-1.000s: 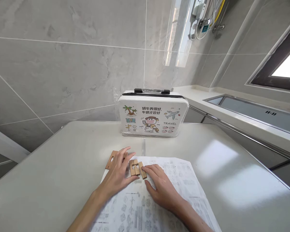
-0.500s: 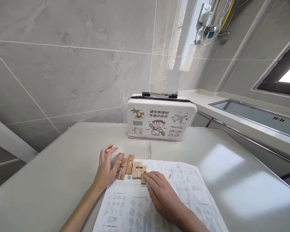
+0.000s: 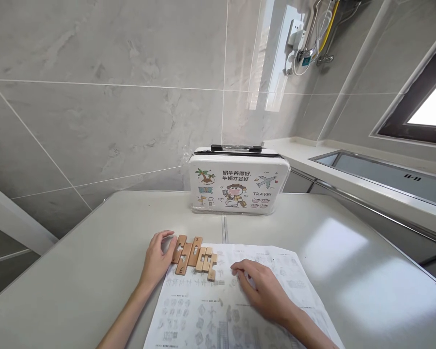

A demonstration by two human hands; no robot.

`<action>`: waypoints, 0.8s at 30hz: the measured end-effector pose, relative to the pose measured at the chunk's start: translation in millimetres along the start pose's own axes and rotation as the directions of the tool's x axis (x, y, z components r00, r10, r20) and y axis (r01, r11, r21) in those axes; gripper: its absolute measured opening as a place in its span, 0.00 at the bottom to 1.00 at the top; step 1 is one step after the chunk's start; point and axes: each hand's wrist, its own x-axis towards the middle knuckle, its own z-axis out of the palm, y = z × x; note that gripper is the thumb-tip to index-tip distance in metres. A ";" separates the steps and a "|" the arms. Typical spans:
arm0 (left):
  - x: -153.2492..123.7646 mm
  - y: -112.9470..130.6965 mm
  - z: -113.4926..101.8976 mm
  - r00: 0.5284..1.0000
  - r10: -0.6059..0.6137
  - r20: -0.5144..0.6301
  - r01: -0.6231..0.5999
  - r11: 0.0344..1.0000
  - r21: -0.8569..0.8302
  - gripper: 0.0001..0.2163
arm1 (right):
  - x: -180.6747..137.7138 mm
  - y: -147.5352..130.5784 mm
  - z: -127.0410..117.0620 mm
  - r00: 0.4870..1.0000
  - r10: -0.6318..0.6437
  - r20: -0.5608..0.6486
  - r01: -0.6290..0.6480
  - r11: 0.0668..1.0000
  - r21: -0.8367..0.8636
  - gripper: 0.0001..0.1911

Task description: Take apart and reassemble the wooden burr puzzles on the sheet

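Observation:
Flat, notched wooden puzzle pieces lie in a row across the top left of the printed sheet. Darker brown pieces (image 3: 182, 265) are on the left, two with the marks 2 and E. Pale pieces (image 3: 206, 263) sit against them on the right, the last one lower than its neighbours. My left hand (image 3: 158, 257) rests at the left end, its thumb against the outermost brown piece and its fingers loosely bent and apart from the thumb. Over the sheet, my right hand (image 3: 263, 288) is away from the pieces, fingers loosely curved and holding nothing.
The printed sheet (image 3: 276, 271), covered with small diagrams, lies on a white table (image 3: 105, 271) with a seam. Behind it stands a white cartoon suitcase (image 3: 240, 186) wrapped in plastic. A counter with a sink (image 3: 378, 169) runs along the right, beside a tiled wall.
My right hand has let go of the rightmost pale piece and moved right. The pale pieces now lie close against the brown ones. My left thumb has drawn back to the outer edge.

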 end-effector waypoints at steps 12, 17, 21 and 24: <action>4.4 5.3 -2.5 0.998 -0.060 0.023 0.060 0.998 0.024 0.19 | -3.2 15.0 -3.3 0.978 0.208 0.031 -0.210 0.956 0.206 0.11; 5.8 5.8 -2.4 0.998 -0.043 0.046 0.041 0.998 0.046 0.18 | -1.4 16.0 -3.6 0.982 0.189 0.021 -0.190 0.968 0.162 0.11; 6.0 8.3 -3.2 0.998 -0.031 0.060 0.027 0.998 0.057 0.18 | -1.7 18.2 -2.5 0.986 0.165 0.012 -0.165 0.979 0.123 0.12; 5.2 10.5 -4.6 0.998 -0.030 0.058 0.026 0.997 0.069 0.17 | -2.1 19.0 -2.0 0.987 0.162 0.014 -0.163 0.981 0.107 0.12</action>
